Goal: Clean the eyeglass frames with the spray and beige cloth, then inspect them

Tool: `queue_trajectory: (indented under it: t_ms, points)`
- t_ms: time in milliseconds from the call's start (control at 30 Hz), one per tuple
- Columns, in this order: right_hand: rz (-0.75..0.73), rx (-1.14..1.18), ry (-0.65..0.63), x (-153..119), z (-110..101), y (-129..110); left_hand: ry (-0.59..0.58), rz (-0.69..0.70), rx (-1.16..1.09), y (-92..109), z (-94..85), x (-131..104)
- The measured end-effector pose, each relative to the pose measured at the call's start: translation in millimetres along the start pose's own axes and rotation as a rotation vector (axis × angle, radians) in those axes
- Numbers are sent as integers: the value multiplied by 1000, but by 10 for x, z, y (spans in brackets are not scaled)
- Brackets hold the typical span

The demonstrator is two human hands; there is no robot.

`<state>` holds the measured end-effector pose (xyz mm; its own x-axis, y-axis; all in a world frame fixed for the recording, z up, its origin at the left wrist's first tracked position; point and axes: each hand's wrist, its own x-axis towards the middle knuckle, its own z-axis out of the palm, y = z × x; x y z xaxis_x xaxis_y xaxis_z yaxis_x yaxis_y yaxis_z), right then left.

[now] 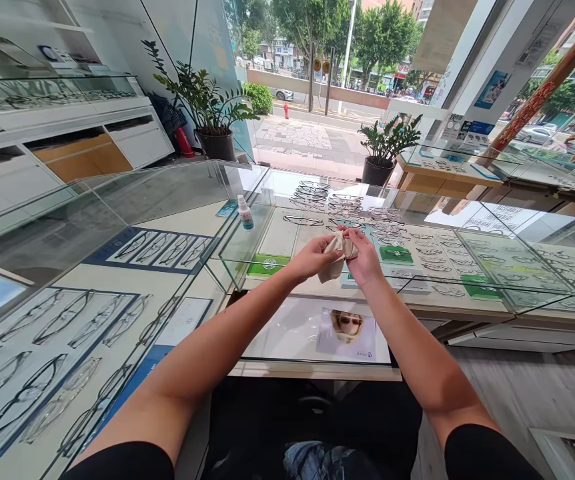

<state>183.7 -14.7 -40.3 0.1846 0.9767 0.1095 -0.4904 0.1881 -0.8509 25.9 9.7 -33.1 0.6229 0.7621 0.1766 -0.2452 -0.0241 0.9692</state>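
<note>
A beige cleaning cloth (334,267) is bunched between my two hands, held up over the glass display case (287,253). My left hand (315,258) pinches it from the left side with closed fingers. From the right, my right hand (364,255) has its fingers closed on the same cloth, the fingertips of both hands nearly meeting. Whether anything is wrapped inside the cloth is hidden. On the glass top, to the left and beyond my hands, a small white spray bottle (245,213) with a teal label stands upright.
Rows of eyeglasses (430,253) lie under the glass ahead and to the right. More frames on trays (52,320) fill the left case. A picture card (350,333) lies below my hands. Potted plants (377,172) stand by the window.
</note>
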Motion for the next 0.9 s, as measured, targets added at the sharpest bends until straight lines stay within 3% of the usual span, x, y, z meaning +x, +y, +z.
queue_trajectory:
  t_ms: [300,700,900]
  points:
    - [-53,-10,-5,0,35,11,248,129,64,-95,-46,106]
    - [-80,-129,-22,-50,104,70,314,-2,98,-32,-38,64]
    - [-206,-125,20,4,18,-87,618,166,253,-56,-263,121]
